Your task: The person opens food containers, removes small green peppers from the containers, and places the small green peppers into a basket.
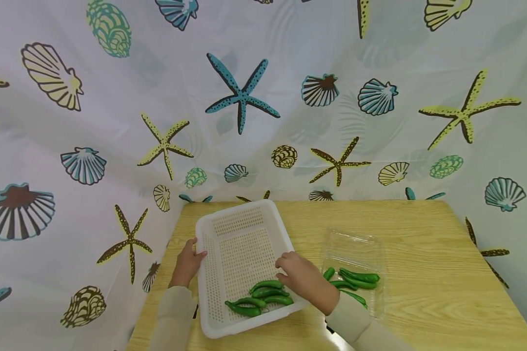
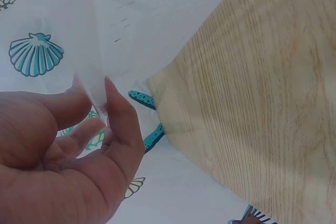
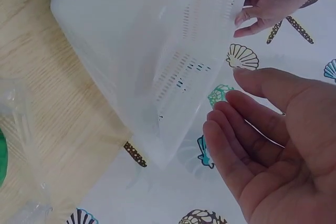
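Note:
A white perforated plastic basket point(image 1: 278, 224) is over the left half of the table, with several green peppers point(image 1: 278, 299) in its near end. My left hand point(image 1: 189, 263) grips the basket's left rim, thumb on the inner side. The left wrist view shows the thumb and fingers of that hand point(image 2: 73, 161) pinching the white rim point(image 2: 94, 85). Over the basket's right side is my right hand point(image 1: 307, 280), fingers loosely bent. In the right wrist view, this hand point(image 3: 278, 145) holds nothing and appears apart from the basket wall point(image 3: 115, 45).
Right of the basket, a clear plastic clamshell box point(image 1: 355, 246) stands with its lid raised and several green peppers point(image 1: 365, 277) inside, partly hidden by my right arm. The wood-grain table point(image 1: 421, 253) meets a curtain point(image 1: 281, 180) printed with shells and starfish at the back and sides.

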Motion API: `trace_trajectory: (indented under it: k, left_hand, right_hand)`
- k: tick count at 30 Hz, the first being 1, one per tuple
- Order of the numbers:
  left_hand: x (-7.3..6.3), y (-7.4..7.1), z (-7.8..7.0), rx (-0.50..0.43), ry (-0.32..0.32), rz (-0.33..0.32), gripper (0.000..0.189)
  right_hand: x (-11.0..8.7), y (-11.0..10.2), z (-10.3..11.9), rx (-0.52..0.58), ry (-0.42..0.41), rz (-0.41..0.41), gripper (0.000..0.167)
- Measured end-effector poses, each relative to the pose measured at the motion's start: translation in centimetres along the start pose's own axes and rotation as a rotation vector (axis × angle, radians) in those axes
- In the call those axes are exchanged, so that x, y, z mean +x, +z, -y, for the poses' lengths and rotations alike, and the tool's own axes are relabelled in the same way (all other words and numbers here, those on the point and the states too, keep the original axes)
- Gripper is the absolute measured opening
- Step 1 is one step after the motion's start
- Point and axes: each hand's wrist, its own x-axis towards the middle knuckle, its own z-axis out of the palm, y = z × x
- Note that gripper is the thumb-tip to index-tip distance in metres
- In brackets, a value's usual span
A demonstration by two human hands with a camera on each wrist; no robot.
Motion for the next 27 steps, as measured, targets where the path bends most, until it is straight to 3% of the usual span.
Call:
trace_trajectory:
  k: [8,17,27]
  left_hand:
    - [-0.1,-0.1,-0.1,0.017,-0.014,0.006,0.060]
    - [-0.1,-0.1,-0.2,0.026,0.001,-0.002,0.059]
    - [-0.1,-0.1,-0.2,0.017,0.008,0.001,0.059]
  right_hand:
    - [-0.8,-0.9,-1.2,0.020,0.049,-0.028,0.014]
    - [-1.8,-1.8,-3.3,0.010,0.081,-0.154,0.012]
    - [-3.8,-3.0,-5.6,0.002,0.186,-0.126,0.014]
